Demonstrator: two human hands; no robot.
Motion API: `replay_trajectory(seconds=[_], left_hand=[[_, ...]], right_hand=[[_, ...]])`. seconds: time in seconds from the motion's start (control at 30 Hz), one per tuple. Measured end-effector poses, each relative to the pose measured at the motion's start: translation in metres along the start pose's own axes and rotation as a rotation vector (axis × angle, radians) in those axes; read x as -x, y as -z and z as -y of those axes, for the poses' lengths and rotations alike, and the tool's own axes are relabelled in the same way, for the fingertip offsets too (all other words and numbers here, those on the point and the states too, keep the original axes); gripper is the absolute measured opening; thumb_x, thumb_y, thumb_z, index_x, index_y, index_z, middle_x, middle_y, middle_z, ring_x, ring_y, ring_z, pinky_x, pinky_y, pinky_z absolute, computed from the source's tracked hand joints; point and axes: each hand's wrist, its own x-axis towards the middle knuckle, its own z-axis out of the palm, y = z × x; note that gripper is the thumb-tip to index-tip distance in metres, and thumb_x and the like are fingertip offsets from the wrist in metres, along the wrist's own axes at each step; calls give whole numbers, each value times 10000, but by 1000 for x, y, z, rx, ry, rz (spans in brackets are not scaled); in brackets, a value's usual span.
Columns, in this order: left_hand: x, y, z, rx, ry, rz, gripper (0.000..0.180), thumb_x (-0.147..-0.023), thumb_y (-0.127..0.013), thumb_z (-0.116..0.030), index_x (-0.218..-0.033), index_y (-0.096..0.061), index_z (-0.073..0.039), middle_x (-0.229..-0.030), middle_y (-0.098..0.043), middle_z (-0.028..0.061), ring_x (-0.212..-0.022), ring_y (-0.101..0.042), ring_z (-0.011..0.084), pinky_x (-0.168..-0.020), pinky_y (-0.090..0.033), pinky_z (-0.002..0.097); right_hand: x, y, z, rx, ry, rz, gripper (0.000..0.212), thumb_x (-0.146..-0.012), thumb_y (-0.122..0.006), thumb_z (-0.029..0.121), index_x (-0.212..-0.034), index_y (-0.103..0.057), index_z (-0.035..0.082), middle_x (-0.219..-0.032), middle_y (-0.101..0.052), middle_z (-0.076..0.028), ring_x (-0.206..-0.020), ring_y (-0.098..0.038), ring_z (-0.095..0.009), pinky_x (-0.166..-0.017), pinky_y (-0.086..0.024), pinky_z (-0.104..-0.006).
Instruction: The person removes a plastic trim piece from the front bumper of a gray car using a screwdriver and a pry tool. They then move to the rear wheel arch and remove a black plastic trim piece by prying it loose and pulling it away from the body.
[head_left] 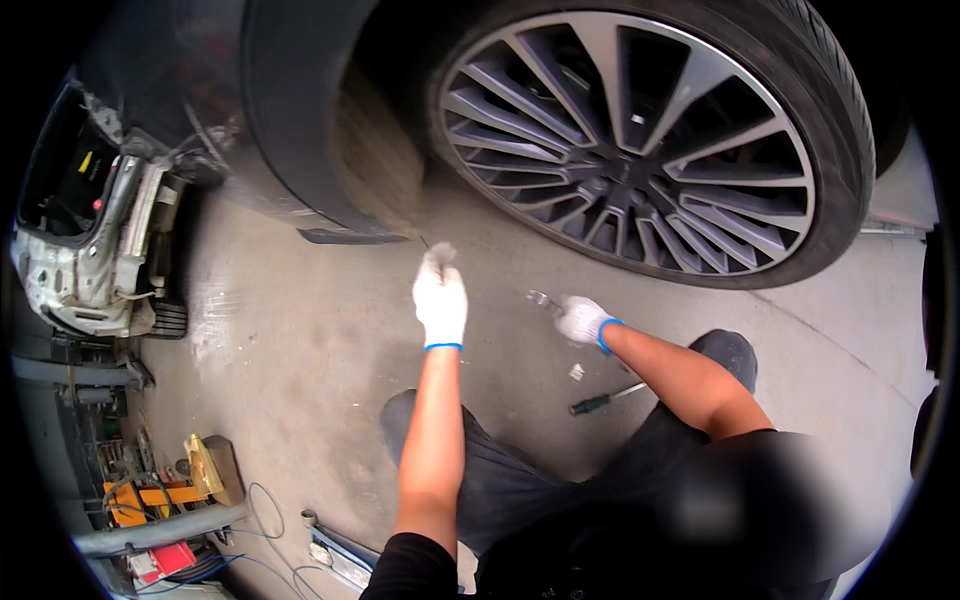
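My left hand (440, 300), in a white knit glove with a blue cuff, reaches forward below the edge of the dark car's wheel arch. Its fingers are closed, and a thin dark tip shows just beyond them; the rest of what they pinch is hidden. My right hand (580, 321), gloved the same way, is lower and to the right, in front of the wheel. It is closed around a short shiny metal tool (541, 300), whose head points toward my left hand; its exact kind cannot be made out.
A large wheel (620, 170) with silver spokes fills the top right, beside dark bodywork (290, 110). A green-handled screwdriver (592, 405) and a small white piece (577, 371) lie on the floor. A floor jack (340, 562), cables and a stripped car body (75, 270) are leftward.
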Motion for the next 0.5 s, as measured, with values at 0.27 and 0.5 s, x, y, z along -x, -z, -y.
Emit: replay_trajectory(seconds=[0.27,0.5], left_hand=[[8,-13,-20,379,335,82,667,-861,-400,88,-1510,-417,-64,-1480,-514,129,-833,-603,138,-738,-550,288],[7,-7,-25,405,356,84,703,-861,-387,79,-1551,-358,-54,-1263,-538,137,-732,-599,136,-645,-575,276]], right_hand=[[-35,-22,-75,396,12,-41,330,-822,-589,166,-1029,-745,-37,-1037,-720,-275,-988,-705,-436,-879,-562,-483],[-39,-44,-68,315,-82,196,371,-793,-570,112,-1098,-734,-19,-1022,-739,-232,-988,-709,-414,-886,-560,-452]])
